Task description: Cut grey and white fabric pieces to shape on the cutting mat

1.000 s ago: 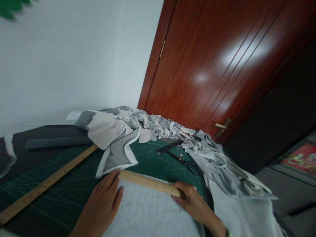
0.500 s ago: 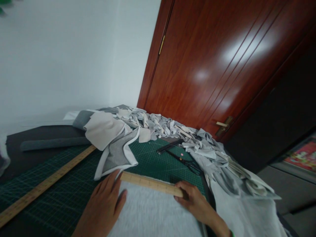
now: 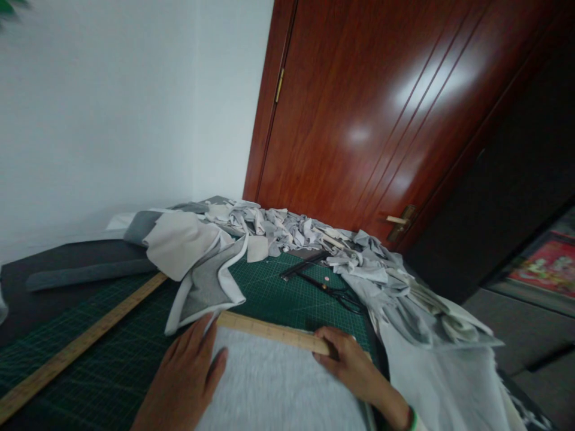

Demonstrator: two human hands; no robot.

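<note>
A light grey piece of fabric lies on the green cutting mat right in front of me. Across its far edge rests a short wooden ruler. My left hand is spread flat at the fabric's left edge, its fingertips beside the ruler's left end. At the other end, my right hand pinches the ruler between thumb and fingers. Beyond the left fingertips lies a grey fabric piece with white edging.
Black scissors and a dark strip-like tool lie on the mat. A long wooden ruler runs diagonally at left. Heaped fabric scraps line the back, with more cloth at right. Behind stands a brown door.
The whole view has shifted slightly. Both hands, the short ruler and the fabric keep nearly the same places relative to each other.
</note>
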